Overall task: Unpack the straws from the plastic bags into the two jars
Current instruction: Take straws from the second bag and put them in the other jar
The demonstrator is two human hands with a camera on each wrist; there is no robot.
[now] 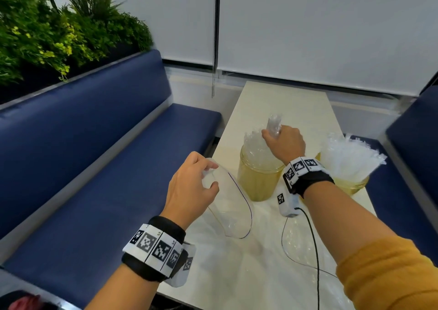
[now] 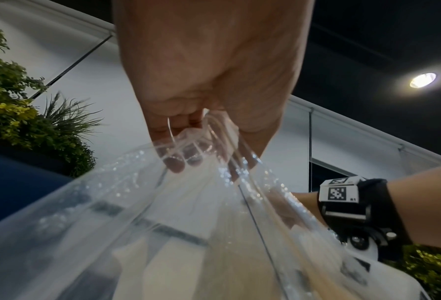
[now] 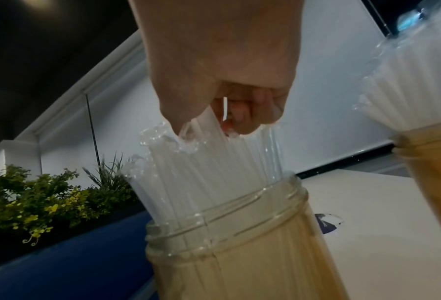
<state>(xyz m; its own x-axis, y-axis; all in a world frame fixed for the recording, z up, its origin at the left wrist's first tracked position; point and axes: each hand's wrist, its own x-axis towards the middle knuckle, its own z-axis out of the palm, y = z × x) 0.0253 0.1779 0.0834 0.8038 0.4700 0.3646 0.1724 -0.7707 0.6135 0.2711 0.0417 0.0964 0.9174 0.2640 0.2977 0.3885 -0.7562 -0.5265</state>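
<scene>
Two clear yellowish jars stand on the pale table [image 1: 284, 101]. The left jar [image 1: 258, 179] [image 3: 239, 253] holds wrapped clear straws [image 3: 206, 172]. My right hand [image 1: 282, 141] [image 3: 221, 85] grips a bundle of straws [image 1: 273, 125] over that jar's mouth. The right jar [image 1: 353, 184] [image 3: 434, 172] is packed with a fan of straws [image 1: 348, 155]. My left hand [image 1: 192, 189] [image 2: 203, 101] pinches the top of an empty clear plastic bag [image 1: 227, 205] [image 2: 162, 223], which hangs left of the left jar above the table.
More clear plastic [image 1: 237, 262] lies flat on the table's near end. A blue bench [image 1: 118, 167] runs along the left, with plants [image 1: 59, 30] behind its back. Another blue seat [image 1: 414, 155] stands at the right. A black cable [image 1: 312, 250] trails from my right wrist.
</scene>
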